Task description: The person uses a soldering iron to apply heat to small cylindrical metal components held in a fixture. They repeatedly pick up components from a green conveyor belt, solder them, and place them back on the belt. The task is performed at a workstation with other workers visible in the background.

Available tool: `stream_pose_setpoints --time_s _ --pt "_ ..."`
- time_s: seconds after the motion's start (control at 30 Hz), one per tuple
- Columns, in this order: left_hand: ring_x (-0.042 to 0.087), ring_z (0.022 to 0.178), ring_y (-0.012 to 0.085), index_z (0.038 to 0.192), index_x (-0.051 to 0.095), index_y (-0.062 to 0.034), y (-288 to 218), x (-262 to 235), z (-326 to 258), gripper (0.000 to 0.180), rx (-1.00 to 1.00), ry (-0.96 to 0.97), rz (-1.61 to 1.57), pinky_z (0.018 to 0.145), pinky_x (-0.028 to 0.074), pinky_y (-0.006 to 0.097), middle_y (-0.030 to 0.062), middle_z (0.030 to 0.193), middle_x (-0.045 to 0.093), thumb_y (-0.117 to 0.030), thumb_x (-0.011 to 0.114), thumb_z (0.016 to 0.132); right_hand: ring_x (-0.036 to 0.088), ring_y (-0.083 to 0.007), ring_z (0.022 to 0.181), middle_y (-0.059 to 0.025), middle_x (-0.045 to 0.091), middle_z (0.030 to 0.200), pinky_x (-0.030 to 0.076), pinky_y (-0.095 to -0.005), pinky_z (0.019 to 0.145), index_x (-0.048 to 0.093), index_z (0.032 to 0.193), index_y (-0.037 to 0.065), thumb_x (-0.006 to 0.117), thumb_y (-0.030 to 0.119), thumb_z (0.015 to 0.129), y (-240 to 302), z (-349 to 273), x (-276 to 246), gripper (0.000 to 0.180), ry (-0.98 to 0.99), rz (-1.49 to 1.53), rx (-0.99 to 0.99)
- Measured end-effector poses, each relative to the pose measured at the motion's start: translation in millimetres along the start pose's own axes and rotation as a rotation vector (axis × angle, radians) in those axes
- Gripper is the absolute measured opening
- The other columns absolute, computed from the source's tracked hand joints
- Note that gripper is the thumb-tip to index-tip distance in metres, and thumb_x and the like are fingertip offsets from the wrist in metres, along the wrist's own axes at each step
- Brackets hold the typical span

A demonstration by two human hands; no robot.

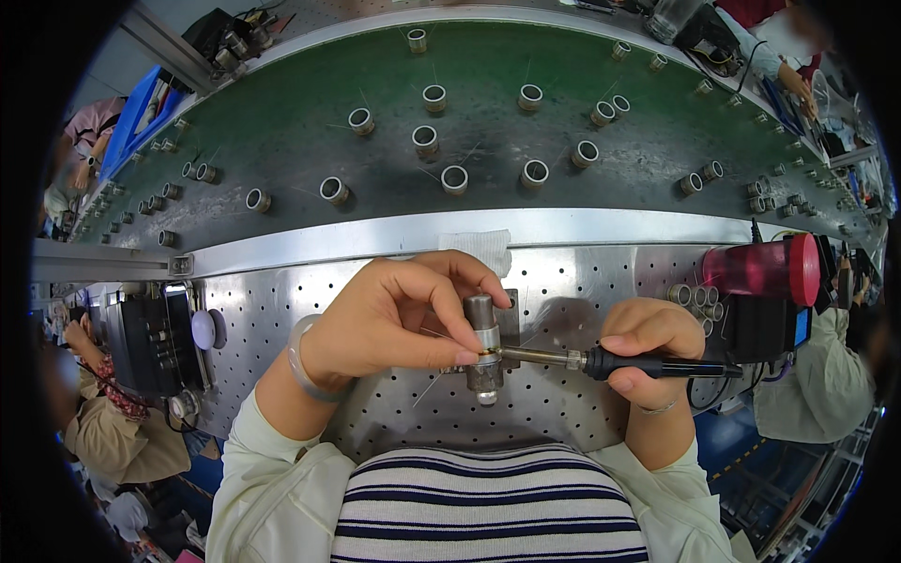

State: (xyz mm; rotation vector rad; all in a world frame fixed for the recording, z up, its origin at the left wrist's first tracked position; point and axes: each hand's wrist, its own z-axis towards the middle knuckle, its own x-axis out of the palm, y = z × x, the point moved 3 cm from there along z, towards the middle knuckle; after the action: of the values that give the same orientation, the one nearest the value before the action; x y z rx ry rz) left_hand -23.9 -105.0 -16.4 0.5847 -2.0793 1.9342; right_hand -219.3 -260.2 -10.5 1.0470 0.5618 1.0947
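My right hand grips a soldering iron by its black handle, pointing left. Its metal tip meets the side of a metal ring around an upright-looking cylindrical metal post. From the left, my left hand reaches to the same ring, thumb and index finger pinched together against its side. What lies between those fingertips is too small to make out. Thin wires stick out near them. A dark metal plate stands just behind the post, partly covered by my left fingers.
Across the back runs a dark green conveyor belt carrying many metal rings with thin wires. The perforated metal bench holds several rings, a red-pink container and a black unit at right. A black box stands left. Other people sit nearby.
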Motion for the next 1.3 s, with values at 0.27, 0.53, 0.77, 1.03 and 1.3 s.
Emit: stream_pose_setpoints --time_s 0.27,0.53,0.77,1.03,1.3 --pt "0.059 0.102 0.0252 0.075 0.071 -0.0032 0.2 0.4 0.7 0.015 -0.003 0.004 0.006 0.091 0.047 0.034 0.0192 0.112 0.058 0.007 0.077 0.067 0.058 -0.0195 0.056 -0.0127 0.063 0.068 0.043 -0.0267 0.051 0.066 0.085 -0.005 0.079 0.000 0.065 1.4 2.3 0.2 0.025 0.020 -0.023 -0.042" --pt "0.059 0.103 0.0257 0.075 0.071 -0.0036 1.0 0.3 1.2 0.015 -0.011 0.007 -0.001 0.092 0.047 0.034 0.0190 0.112 0.059 0.007 0.077 0.066 0.058 -0.0193 0.056 -0.0122 0.063 0.068 0.043 -0.0266 0.050 0.066 0.085 -0.004 0.080 -0.001 0.064 1.8 1.2 -0.3 0.026 0.041 -0.042 -0.046" --pt "0.058 0.102 0.0260 0.074 0.071 -0.0041 0.9 0.2 1.9 0.015 -0.013 0.013 0.001 0.092 0.046 0.035 0.0183 0.112 0.059 0.007 0.078 0.066 0.059 -0.0198 0.056 -0.0122 0.063 0.070 0.044 -0.0269 0.050 0.066 0.086 -0.005 0.080 -0.001 0.064 3.0 2.2 -1.3 0.027 0.073 -0.063 -0.066" --pt "0.058 0.102 0.0260 0.074 0.071 -0.0044 2.0 -0.7 2.5 0.016 -0.023 0.014 -0.003 0.092 0.046 0.035 0.0178 0.110 0.059 0.007 0.078 0.065 0.059 -0.0201 0.056 -0.0122 0.063 0.071 0.044 -0.0269 0.050 0.067 0.087 -0.004 0.081 0.000 0.064 4.1 2.7 -2.0 0.027 0.085 -0.097 -0.085" --pt "0.058 0.102 0.0261 0.072 0.071 -0.0044 1.7 -0.3 3.0 0.015 -0.032 0.010 -0.010 0.093 0.046 0.035 0.0178 0.110 0.059 0.005 0.079 0.065 0.059 -0.0194 0.056 -0.0120 0.063 0.069 0.044 -0.0263 0.050 0.066 0.086 -0.004 0.081 0.000 0.064 5.2 3.2 -0.4 0.027 0.056 -0.115 -0.080"
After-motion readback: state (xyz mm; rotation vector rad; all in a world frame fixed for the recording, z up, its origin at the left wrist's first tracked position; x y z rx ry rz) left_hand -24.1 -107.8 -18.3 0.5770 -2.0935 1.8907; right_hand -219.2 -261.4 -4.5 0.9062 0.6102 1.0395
